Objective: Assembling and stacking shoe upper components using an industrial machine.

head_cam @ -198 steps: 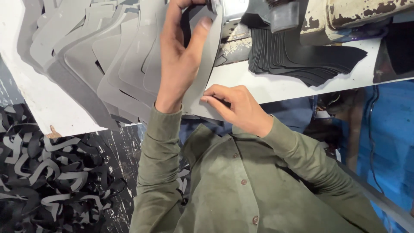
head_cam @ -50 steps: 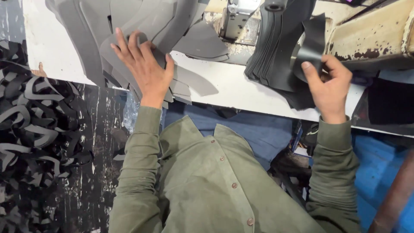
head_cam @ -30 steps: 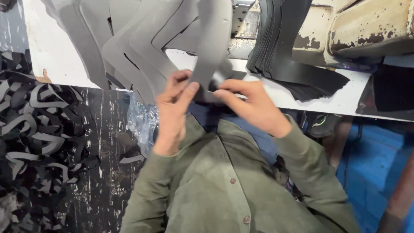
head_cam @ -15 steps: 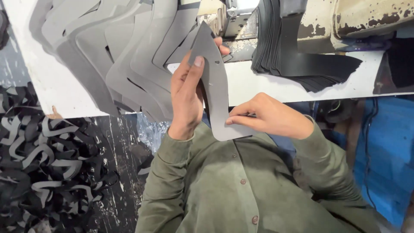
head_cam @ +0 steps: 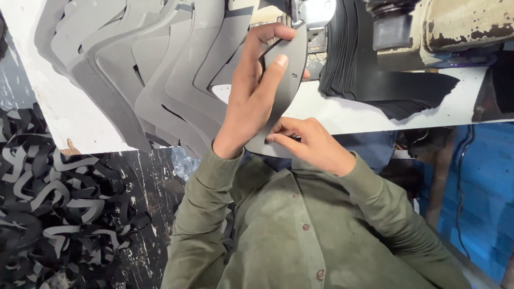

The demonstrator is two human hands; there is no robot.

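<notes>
Fanned grey curved cut-outs (head_cam: 160,80) and a black stack (head_cam: 385,80) flank our work on the white table (head_cam: 69,118). Our left hand (head_cam: 251,101) and right hand (head_cam: 310,144) pinch one curved grey piece (head_cam: 286,80) near the metal machine (head_cam: 316,13).

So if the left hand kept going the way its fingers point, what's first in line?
Probably the metal machine head: the left hand, gripping the curved grey piece, points straight at it, though depth is unclear.

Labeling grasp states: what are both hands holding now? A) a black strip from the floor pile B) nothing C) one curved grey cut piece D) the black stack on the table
C: the left hand and right hand both grip the curved grey piece up by the machine.
</notes>
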